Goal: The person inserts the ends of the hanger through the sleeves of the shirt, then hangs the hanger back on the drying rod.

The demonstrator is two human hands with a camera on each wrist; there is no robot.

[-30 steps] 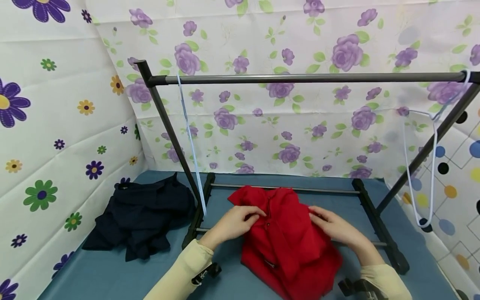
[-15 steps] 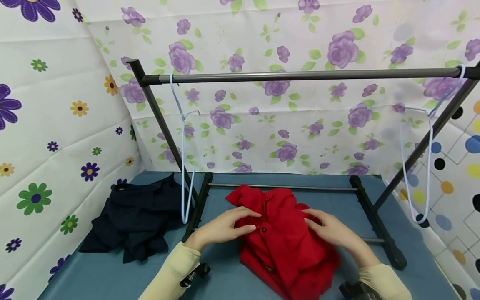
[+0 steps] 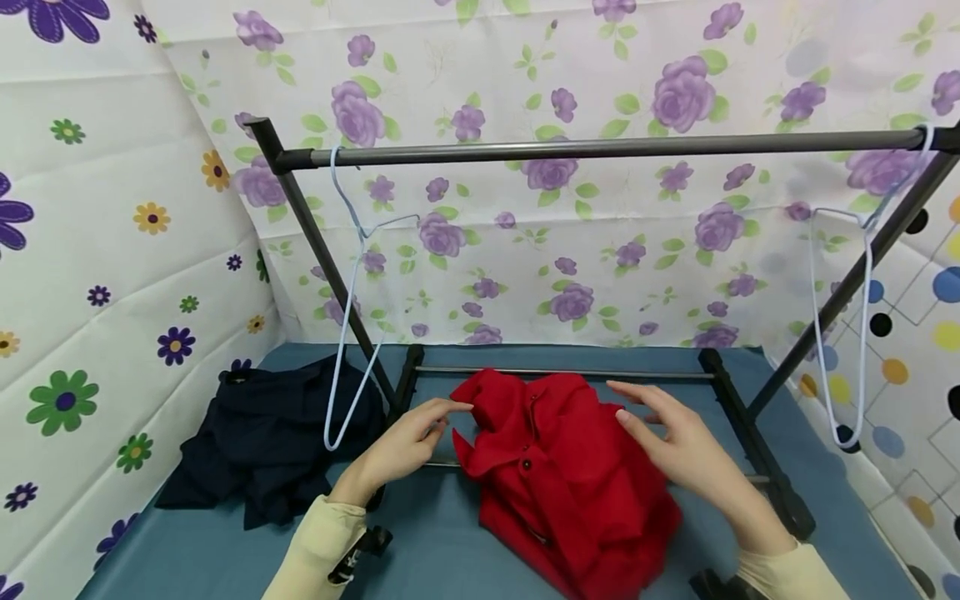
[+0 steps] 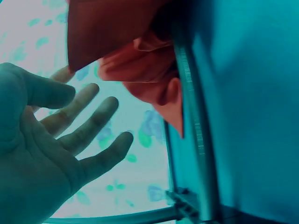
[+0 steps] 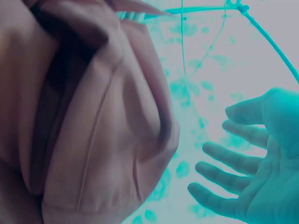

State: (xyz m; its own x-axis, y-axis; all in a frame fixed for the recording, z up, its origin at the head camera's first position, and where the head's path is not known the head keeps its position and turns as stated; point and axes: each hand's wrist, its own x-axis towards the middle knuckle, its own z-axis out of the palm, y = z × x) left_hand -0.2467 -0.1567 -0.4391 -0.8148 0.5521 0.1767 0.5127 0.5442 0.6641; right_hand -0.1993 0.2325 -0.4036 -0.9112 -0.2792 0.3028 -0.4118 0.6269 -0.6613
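A red buttoned shirt (image 3: 570,475) lies bunched in front of me, its collar end away from me. My left hand (image 3: 397,446) is at its left side, a fingertip right at the corner of the cloth. In the left wrist view the fingers of this hand (image 4: 51,135) are spread and relaxed, with the thumb apart from the cloth. On the other side, my right hand (image 3: 682,446) hovers beside the shirt. The right wrist view shows that palm (image 5: 261,172) facing the cloth, fingers loosely extended and a gap between.
A dark garment rack (image 3: 600,148) stands over the blue surface (image 3: 195,558). One pale blue hanger (image 3: 345,329) hangs at its left end, another hanger (image 3: 867,258) at its right. Dark navy clothing (image 3: 270,442) lies crumpled at left. Flowered sheets (image 3: 480,67) close off the back and sides.
My left hand has moved left, off the shirt front, and a pointed flap of red cloth now sticks out there. My right hand has come away rightward. The left hanger has turned on the bar.
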